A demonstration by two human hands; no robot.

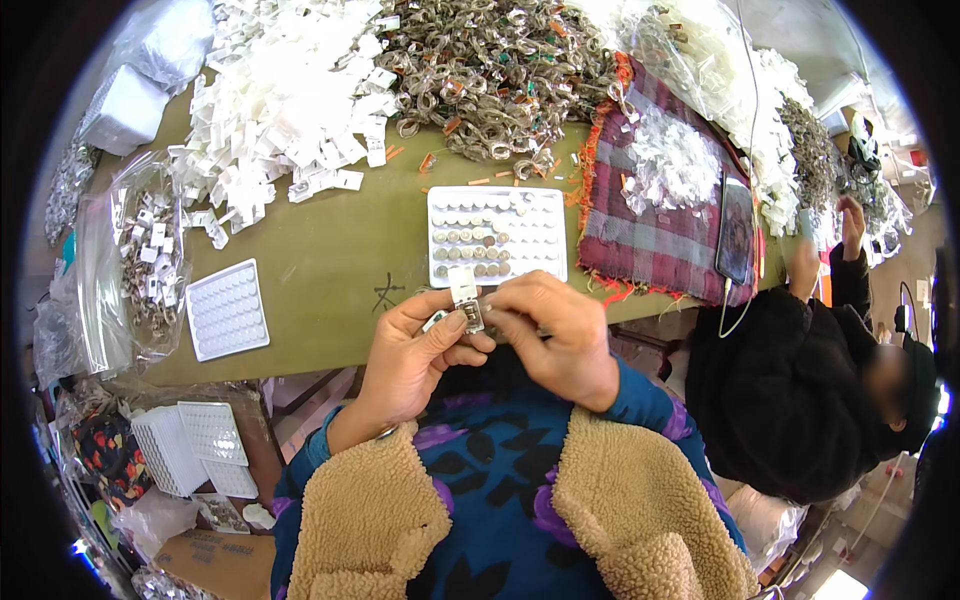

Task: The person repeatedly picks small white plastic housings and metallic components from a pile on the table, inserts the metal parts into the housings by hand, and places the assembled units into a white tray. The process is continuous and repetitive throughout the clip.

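Note:
Just past the table's near edge, my left hand [405, 355] is closed round a small white plastic part [463, 283], pinched between thumb and fingers. The part looks like a flap standing up from a housing with small metal pieces inside. Another small white piece [434, 321] shows between the same hand's fingers. My right hand [560, 340] is closed at the right side of the housing, fingertips bent against it; whatever they pinch is hidden. Right beyond my hands lies a white moulded tray [553, 262] with round pockets, several holding silvery button cells [466, 253].
Heaps of white plastic parts [290, 100] and transparent coiled pieces [490, 70] cover the far table. A plaid cloth [620, 230] bears loose transparent bits and a phone [736, 230] with a cable. A second tray [228, 310] and bagged parts lie left. A person [790, 390] works at right.

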